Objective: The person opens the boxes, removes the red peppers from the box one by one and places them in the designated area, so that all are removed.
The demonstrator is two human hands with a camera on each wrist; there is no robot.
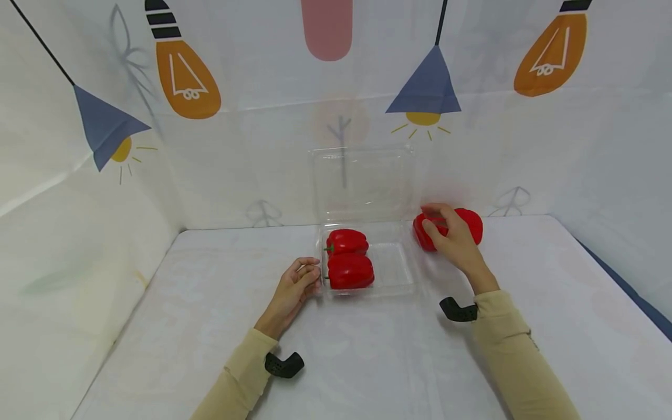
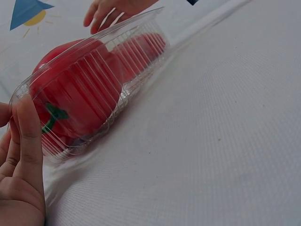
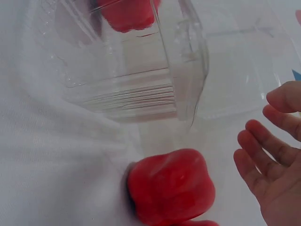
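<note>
A clear plastic clamshell box point(image 1: 391, 265) stands at the table's back edge with its lid point(image 1: 362, 184) raised. Two red bell peppers lie in its left half: a rear one point(image 1: 346, 240) and a front one point(image 1: 350, 272), each with a green stem. My left hand point(image 1: 295, 290) pinches the box's left rim, its fingertips at the wall beside a stem in the left wrist view. To the right of the box lie more red peppers point(image 1: 469, 224). Over them is my right hand point(image 1: 450, 236); the right wrist view shows its fingers spread and apart from the nearest pepper point(image 3: 171, 187).
A white cloth covers the table point(image 1: 220, 326). Behind it hangs a pale curtain point(image 1: 252, 157) printed with lamps and bulbs, close to the raised lid. Black wrist mounts point(image 1: 283, 365) stick out from both sleeves.
</note>
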